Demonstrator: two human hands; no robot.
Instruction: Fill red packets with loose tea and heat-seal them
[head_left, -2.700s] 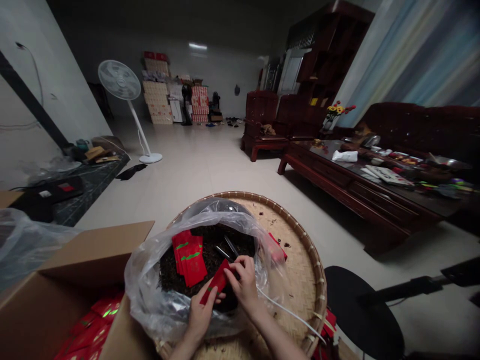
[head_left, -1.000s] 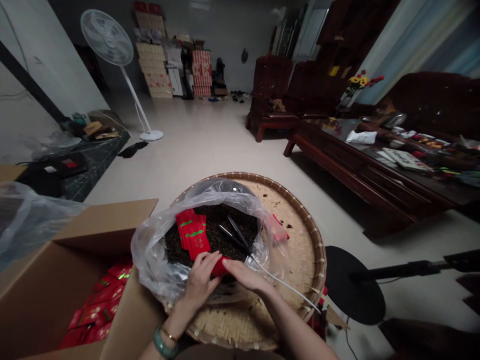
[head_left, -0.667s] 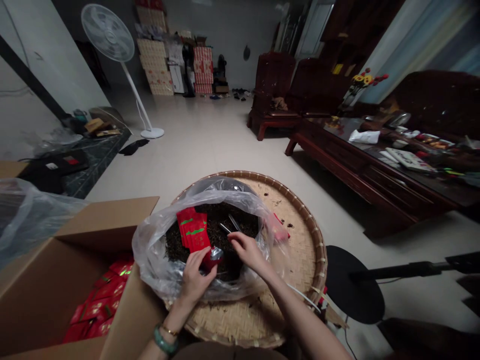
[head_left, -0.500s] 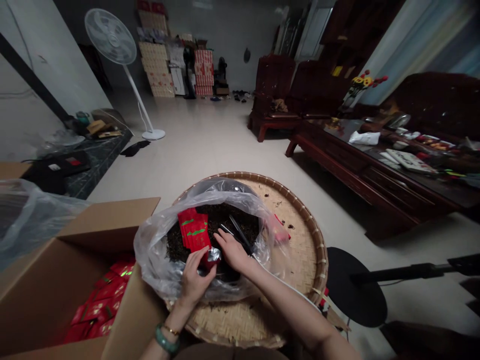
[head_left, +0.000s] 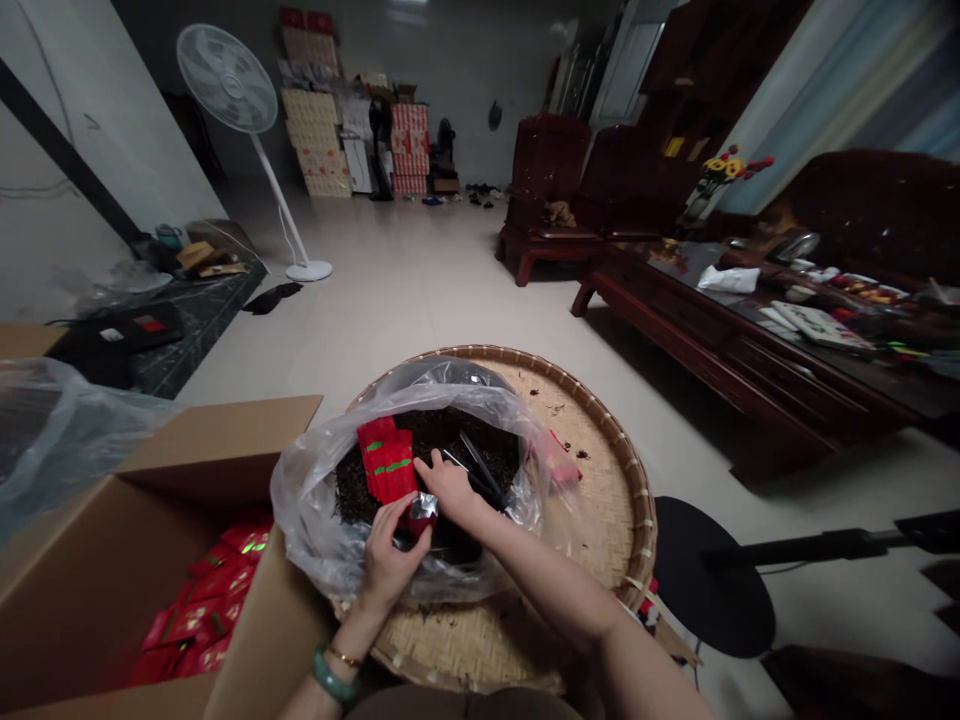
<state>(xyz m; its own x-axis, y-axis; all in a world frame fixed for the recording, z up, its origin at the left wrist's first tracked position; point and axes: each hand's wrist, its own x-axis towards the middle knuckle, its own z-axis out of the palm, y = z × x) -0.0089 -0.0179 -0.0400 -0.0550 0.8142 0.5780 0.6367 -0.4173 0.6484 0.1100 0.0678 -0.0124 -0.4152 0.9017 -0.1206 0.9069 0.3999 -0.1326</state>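
My left hand [head_left: 391, 552] grips a small red packet [head_left: 422, 520] between thumb and fingers. Its silver foil mouth faces up. Just beyond it, my right hand [head_left: 448, 486] hangs over the dark tea leaves [head_left: 435, 430], its fingers partly spread and nothing visible in them. Several flat red packets [head_left: 390, 466] with green marks lie overlapped on the leaves, close to my right fingertips. Beside that hand, a dark long-handled tool [head_left: 484, 460] rests in the leaves. All this sits inside a clear plastic bag [head_left: 307, 520] with its mouth folded wide.
Under the bag is a round woven bamboo tray [head_left: 607, 500] with scattered leaf bits. To the left, an open cardboard box [head_left: 67, 590] contains many filled red packets [head_left: 202, 600]. A black round stand base [head_left: 705, 580] is at right, a wooden coffee table [head_left: 720, 350] beyond.
My right hand has shifted slightly up and left, towards the flat red packets. The left hand stays in place with the red packet, its foil mouth now more upright.
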